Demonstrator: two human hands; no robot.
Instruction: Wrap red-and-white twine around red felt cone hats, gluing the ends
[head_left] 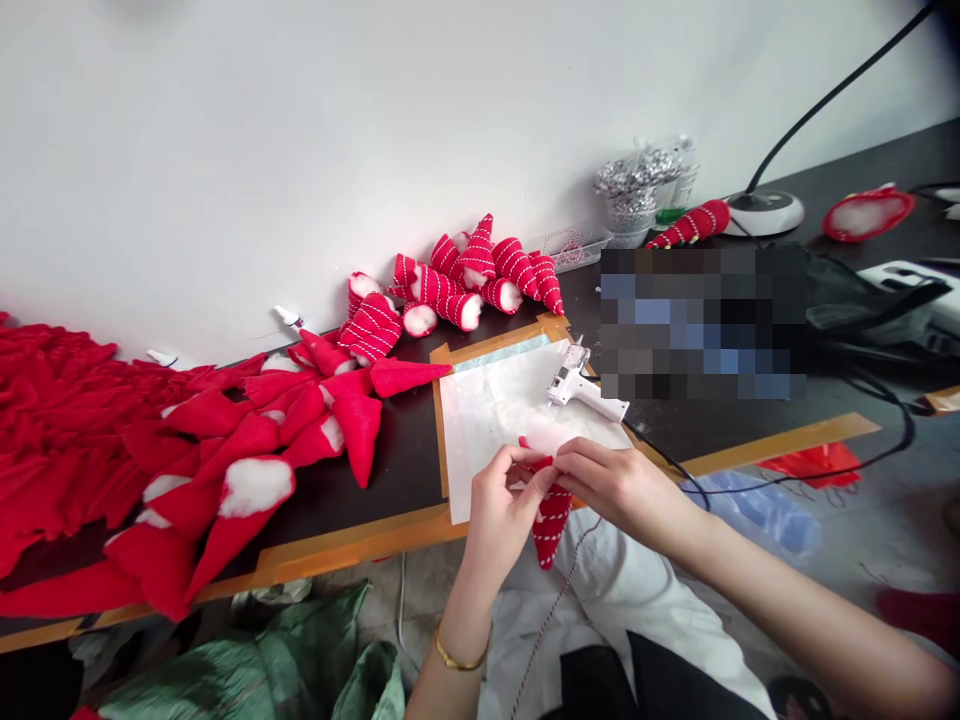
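Note:
Between my hands, over my lap at the table edge, is a red cone-shaped cloth piece (553, 525) wound with white-flecked cord, its tip pointing down. My left hand (504, 505) is closed around its upper left side. The fingers of my right hand (604, 478) are pinched together at its top edge, where white stuffing shows. From the cone a loose red-and-white cord (564, 590) trails down across my lap. Just beyond my hands, a white glue gun (581, 385) lies on a white sheet (480, 410), its nozzle toward the left.
Stuffed red cones (251, 500) and a heap of red cloth (60, 430) cover the left. Cord-wrapped cones (450, 290) lie by the wall. A lamp base (765, 213), silver tinsel (645, 170) and a plastic tray (574, 250) stand behind. A black cable (667, 455) runs along the right edge.

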